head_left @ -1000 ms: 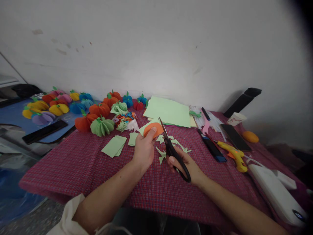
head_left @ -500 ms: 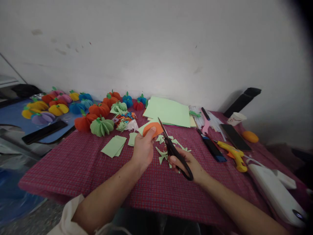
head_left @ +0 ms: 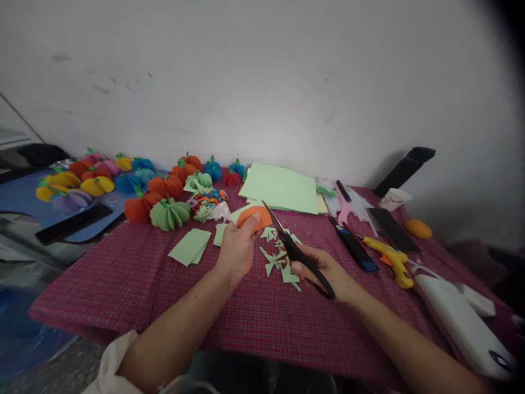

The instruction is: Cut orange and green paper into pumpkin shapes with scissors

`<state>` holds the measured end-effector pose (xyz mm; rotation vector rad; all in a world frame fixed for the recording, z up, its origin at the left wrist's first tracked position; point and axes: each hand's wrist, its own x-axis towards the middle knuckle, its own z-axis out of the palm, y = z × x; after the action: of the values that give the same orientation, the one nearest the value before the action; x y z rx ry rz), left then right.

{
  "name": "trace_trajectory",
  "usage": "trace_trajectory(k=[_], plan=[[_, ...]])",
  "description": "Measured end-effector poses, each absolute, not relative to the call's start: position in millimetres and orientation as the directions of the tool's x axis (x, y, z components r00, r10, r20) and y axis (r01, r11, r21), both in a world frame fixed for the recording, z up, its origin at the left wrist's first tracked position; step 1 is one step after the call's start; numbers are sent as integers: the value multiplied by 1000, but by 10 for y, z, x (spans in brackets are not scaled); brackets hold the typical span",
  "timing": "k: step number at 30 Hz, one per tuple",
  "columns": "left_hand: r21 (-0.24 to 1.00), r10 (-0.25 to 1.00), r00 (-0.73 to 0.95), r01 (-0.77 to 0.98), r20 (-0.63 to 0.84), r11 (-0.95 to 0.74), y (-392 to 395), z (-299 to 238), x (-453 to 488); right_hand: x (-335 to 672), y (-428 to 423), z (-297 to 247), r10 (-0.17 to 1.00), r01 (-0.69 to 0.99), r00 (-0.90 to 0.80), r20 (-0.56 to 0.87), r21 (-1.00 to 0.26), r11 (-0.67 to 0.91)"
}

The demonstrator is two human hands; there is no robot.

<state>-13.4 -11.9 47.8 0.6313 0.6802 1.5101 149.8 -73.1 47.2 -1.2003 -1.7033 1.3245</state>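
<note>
My left hand (head_left: 240, 243) pinches an orange paper piece (head_left: 259, 216) together with a light green sheet (head_left: 241, 211) that shows behind it. Black-handled scissors (head_left: 305, 260) are in my right hand (head_left: 324, 273), their blades pointing up and away, close to the right edge of the orange paper. Whether the blades touch the paper, I cannot tell. Below the blades lie green paper offcuts (head_left: 279, 260). Cut green paper rectangles (head_left: 191, 247) are stacked on the checked red tablecloth (head_left: 164, 295), left of my left hand.
Several paper pumpkins (head_left: 170, 213) stand at the left and back, near a phone (head_left: 74, 224). Large green sheets (head_left: 279, 189) lie by the wall. On the right are a yellow glue gun (head_left: 389, 257), a box cutter (head_left: 353, 246), a paper cup (head_left: 396, 198) and a white device (head_left: 463, 325).
My right hand has shifted slightly right and down with the scissors, uncovering more of the green offcuts. My left hand keeps its hold on the paper.
</note>
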Motion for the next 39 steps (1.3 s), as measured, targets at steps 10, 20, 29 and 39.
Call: trace_trajectory(k=[10,20,29,39], plan=[[766,1000,-8,-642,4,-8,-93,485,-169,1615,-714,526,916,305,-398,-44,-948,87],[820,996,77,-572,44,8,-114,522,-177,1748,-688,533,860,186,-509,-36,-980,69],[865,984,167,-500,65,27,-148,501,-157,1767,-683,539,841,167,-540,-44,-984,56],[876,976,211,-479,58,52,-182,547,-151,1790,-681,540,839,159,-542,-55,-987,38]])
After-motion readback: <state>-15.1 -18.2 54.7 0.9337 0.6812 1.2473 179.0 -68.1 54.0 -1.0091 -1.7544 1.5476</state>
